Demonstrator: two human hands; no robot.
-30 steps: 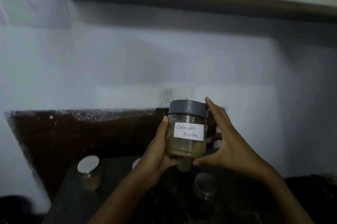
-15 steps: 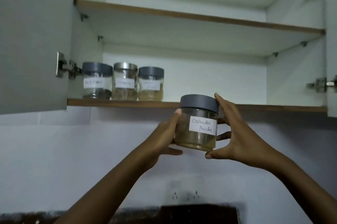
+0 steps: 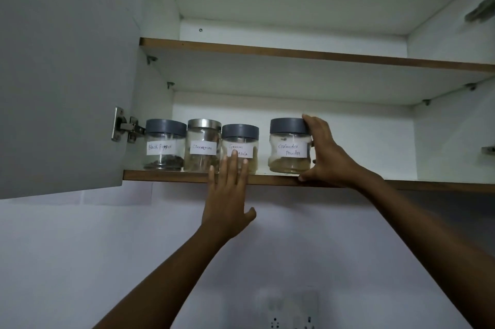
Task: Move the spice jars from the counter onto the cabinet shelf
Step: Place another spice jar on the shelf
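The coriander powder jar (image 3: 289, 145), clear with a grey lid, stands on the lower cabinet shelf (image 3: 171, 176). My right hand (image 3: 325, 155) grips its right side, thumb under the shelf edge. To its left stand three labelled jars in a row: black pepper (image 3: 164, 144), cinnamon (image 3: 202, 145) with a metal lid, and garam masala (image 3: 241, 141). My left hand (image 3: 228, 198) is raised with straight fingers in front of the shelf edge and the garam masala jar, holding nothing.
The grey cabinet door (image 3: 64, 74) hangs open at the left on a metal hinge (image 3: 126, 129). An upper shelf (image 3: 316, 54) spans the cabinet. Free shelf room lies right of the coriander jar. A wall socket (image 3: 290, 310) sits below.
The view rose from the counter to the cabinet. The coriander jar went up from in front of the shelf onto it. My left hand let go of it; the right still holds it.
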